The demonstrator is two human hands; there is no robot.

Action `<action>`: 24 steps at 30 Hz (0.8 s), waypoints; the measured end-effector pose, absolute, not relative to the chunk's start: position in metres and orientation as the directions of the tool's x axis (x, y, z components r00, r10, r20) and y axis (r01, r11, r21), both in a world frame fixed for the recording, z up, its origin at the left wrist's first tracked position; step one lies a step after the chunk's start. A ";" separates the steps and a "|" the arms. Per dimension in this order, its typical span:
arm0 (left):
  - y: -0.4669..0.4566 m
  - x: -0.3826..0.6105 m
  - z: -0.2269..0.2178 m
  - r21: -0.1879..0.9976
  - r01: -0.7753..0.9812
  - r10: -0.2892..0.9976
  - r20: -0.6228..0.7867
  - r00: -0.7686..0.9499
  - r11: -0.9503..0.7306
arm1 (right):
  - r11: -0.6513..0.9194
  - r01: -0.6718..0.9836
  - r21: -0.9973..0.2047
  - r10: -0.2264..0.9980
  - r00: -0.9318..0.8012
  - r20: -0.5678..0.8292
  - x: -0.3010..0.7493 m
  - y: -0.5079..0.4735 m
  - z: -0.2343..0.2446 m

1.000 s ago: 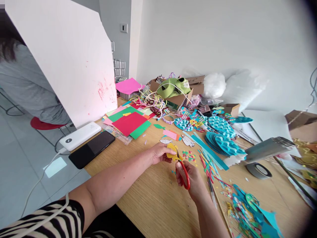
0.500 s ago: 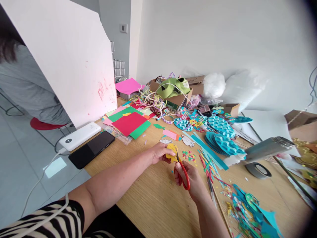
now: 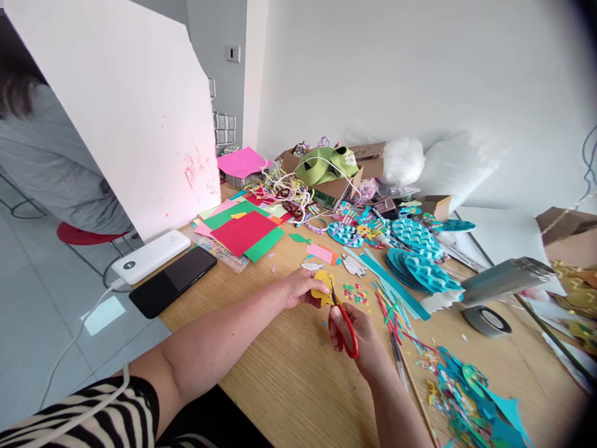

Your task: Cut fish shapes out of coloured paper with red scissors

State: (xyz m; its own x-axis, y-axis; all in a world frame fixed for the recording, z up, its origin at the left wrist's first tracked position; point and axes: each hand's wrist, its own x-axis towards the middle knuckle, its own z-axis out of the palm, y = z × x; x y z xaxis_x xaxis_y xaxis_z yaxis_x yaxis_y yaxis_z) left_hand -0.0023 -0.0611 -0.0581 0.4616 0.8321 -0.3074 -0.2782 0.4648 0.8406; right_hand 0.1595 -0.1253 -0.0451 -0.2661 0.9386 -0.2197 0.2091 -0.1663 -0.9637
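Note:
My left hand (image 3: 302, 289) pinches a small piece of yellow paper (image 3: 321, 285) over the middle of the wooden table. My right hand (image 3: 359, 333) is closed around the red handles of a pair of scissors (image 3: 349, 330). The dark blades lie against the right side of the yellow paper. Just beyond the paper are two white fish cutouts, one (image 3: 311, 266) on the left and a larger one (image 3: 353, 266) on the right. A scatter of tiny coloured paper bits (image 3: 356, 293) lies to the right of the blades.
Coloured paper sheets (image 3: 242, 233), a black phone (image 3: 173, 281) and a white power bank (image 3: 152, 256) sit on the left. Blue wavy paper discs (image 3: 410, 267), a metal flask (image 3: 506, 280) and grey tape (image 3: 486, 320) stand on the right. Behind a white board (image 3: 125, 112) a person (image 3: 56, 149) sits.
The yellow paper and the scissors have shifted only very slightly against each other. Both hands keep their hold in nearly the same place.

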 end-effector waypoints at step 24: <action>-0.061 -0.001 -0.059 0.869 -0.254 0.845 -0.281 0.455 0.426 | -0.147 0.235 -0.961 0.941 -0.267 -0.209 0.160 -0.125 -0.045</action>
